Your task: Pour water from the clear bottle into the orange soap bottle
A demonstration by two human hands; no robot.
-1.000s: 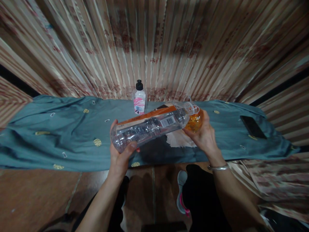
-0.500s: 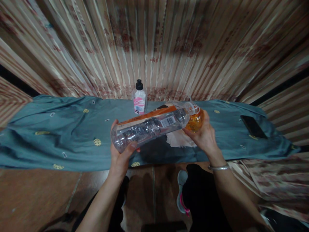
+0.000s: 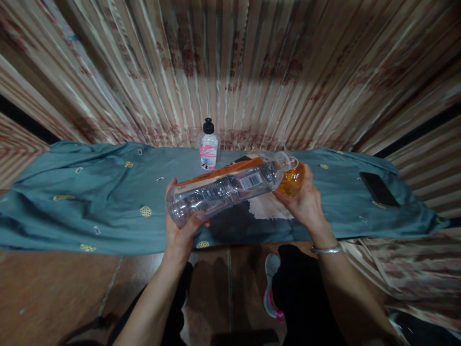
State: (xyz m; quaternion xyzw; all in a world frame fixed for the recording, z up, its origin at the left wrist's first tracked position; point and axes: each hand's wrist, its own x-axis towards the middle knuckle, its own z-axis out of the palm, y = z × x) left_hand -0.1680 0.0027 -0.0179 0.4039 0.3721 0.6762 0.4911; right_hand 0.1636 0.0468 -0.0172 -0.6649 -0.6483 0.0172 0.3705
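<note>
— Holding what in the left hand (image 3: 179,240)?
— Gripping a clear labelled bottle (image 3: 223,188) near its base, slantwise above the cloth-covered surface (image 3: 108,187).
— And in the right hand (image 3: 306,204)?
— Clasping an amber see-through container (image 3: 291,181) right by the bottle's neck.
— Anything behind?
— Seeing a pink-labelled bottle (image 3: 208,154) with a black top, upright.

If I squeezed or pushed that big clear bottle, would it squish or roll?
The big clear bottle would probably squish a little, since its see-through sides look thin. Laid on its side, it might roll, because it looks rounded. It's likely light for its size too, as it looks empty.
</note>
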